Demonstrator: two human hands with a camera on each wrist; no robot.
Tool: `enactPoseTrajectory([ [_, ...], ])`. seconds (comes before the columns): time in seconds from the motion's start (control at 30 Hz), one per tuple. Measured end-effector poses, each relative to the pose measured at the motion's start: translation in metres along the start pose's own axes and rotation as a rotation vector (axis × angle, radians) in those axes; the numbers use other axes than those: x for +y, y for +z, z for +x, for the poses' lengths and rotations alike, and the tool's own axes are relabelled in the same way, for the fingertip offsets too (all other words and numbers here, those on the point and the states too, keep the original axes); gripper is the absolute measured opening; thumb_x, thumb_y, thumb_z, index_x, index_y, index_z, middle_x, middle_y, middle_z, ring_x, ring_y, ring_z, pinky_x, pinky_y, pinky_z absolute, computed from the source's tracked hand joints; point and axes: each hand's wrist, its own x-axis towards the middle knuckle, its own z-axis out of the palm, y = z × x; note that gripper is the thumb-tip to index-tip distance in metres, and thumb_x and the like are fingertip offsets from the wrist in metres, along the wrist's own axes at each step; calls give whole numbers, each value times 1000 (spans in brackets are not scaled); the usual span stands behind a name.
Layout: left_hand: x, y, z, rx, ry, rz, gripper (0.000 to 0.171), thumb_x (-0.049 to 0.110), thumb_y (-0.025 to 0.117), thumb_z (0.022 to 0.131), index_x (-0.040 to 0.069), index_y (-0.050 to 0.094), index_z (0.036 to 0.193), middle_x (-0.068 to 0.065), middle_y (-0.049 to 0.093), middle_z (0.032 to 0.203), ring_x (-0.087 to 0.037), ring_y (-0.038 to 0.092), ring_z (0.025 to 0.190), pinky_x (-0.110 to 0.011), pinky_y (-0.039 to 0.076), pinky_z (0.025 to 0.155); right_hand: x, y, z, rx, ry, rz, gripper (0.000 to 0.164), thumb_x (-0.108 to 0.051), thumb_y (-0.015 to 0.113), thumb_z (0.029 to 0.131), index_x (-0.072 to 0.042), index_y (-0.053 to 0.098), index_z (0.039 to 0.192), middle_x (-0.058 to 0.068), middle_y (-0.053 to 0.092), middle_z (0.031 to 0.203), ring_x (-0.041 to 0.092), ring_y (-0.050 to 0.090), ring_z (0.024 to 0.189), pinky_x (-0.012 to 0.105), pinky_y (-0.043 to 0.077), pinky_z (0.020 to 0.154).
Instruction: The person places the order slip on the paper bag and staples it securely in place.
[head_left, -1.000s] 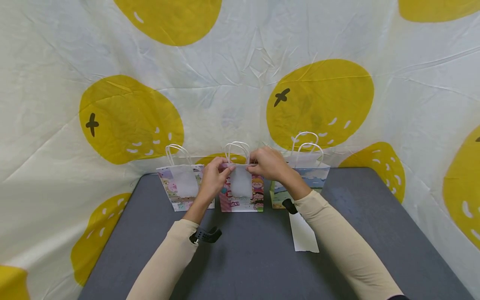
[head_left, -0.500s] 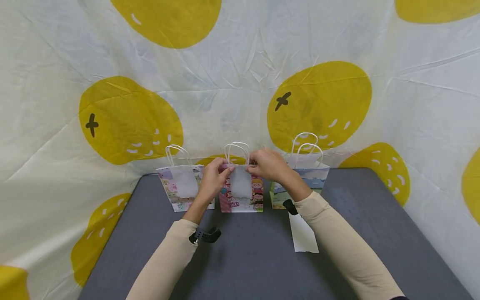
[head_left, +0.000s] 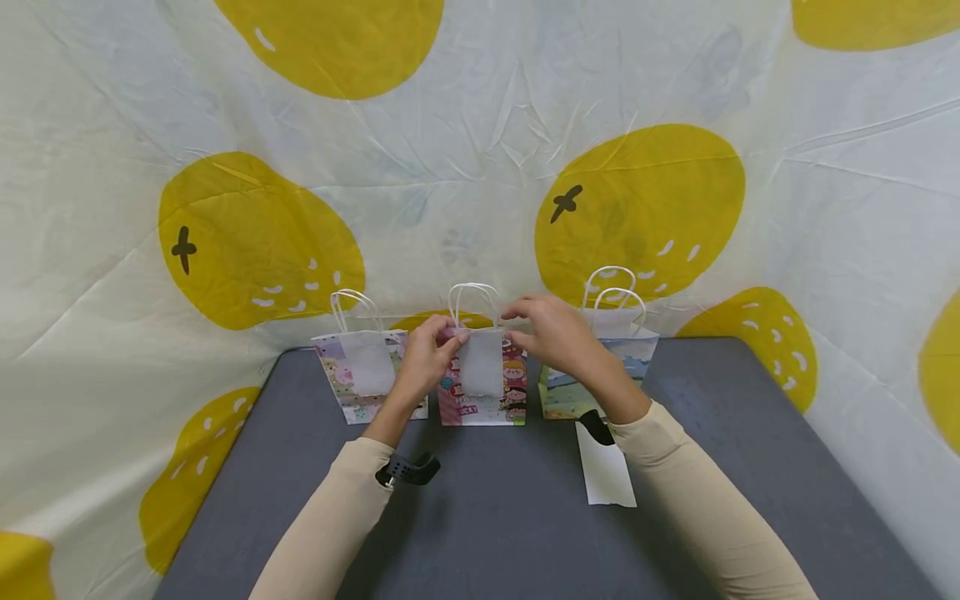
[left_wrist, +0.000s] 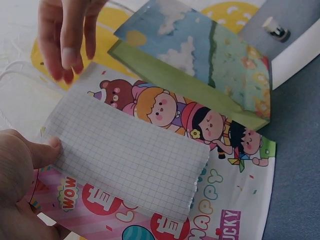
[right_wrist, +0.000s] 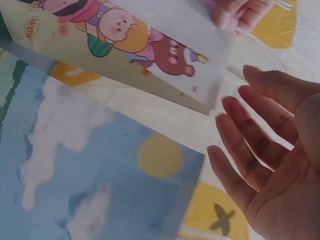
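Paper sheet (left_wrist: 130,155): gridded, ragged along its lower end, lying flat over the front of the middle bag from close to the rim.
Middle bag (head_left: 483,412): upright on the table (head_left: 480,525), between two other bags, its white handles (head_left: 474,287) standing up.
Change: your right hand (head_left: 555,333) has come off the bag's upper right corner, where it pinched half a second ago. That seems to leave the sheet steadied from one side only; you cannot tell whether it would stay up alone.
Left hand (head_left: 427,354): pinches the sheet's upper left corner at the rim, thumb in front, fingers behind.
Right-hand fingers: parted, loosely bent, gripping nothing, just beside the corner.
Forearms: both reach forward, converging on the bag.
Neighbours: left bag (head_left: 336,375) carries a similar white piece (head_left: 372,367); right bag (head_left: 633,354) stands partly behind your right hand.
Loose strip (head_left: 606,475): flat before the right bag.
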Motion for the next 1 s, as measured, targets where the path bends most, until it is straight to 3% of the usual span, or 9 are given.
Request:
enactPoseTrajectory([
  [0.13,0,0,1,0,20,-1,11,7,75,92,1,72,101,-12,66,96,-20,63,84,-30,52,77,0,-10,-14,60,-20,18,23,-18,77,91,-11,75,113,7,69,119,29,63,113,48,52,94],
  [0.27,-1,1,1,-1,28,1,11,7,75,92,1,72,101,-11,66,95,-20,62,83,-28,52,76,6,-19,-28,79,-30,73,26,-18,78,91,-10,74,115,7,71,115,28,66,107,47,54,88],
  [0.57,-2,1,2,-2,28,1,11,8,74,92,1,72,101,-11,66,98,-22,64,85,-30,53,77,28,-32,-55,18,-35,236,31,-9,78,89,-8,72,120,8,74,113,26,70,99,49,56,88],
  [0.77,-3,1,3,-6,22,-7,10,8,74,92,2,72,100,-12,67,99,-23,64,86,-34,53,79,38,-38,-70,-1,-33,264,30,-8,80,87,-9,74,116,6,74,110,22,71,95,48,57,87],
  [1.0,-2,1,2,-5,32,7,11,8,75,92,2,72,101,-11,66,96,-20,63,83,-27,52,75,47,-41,-86,-37,-20,250,30,-8,81,86,-9,75,116,5,76,109,21,72,93,48,57,86],
])
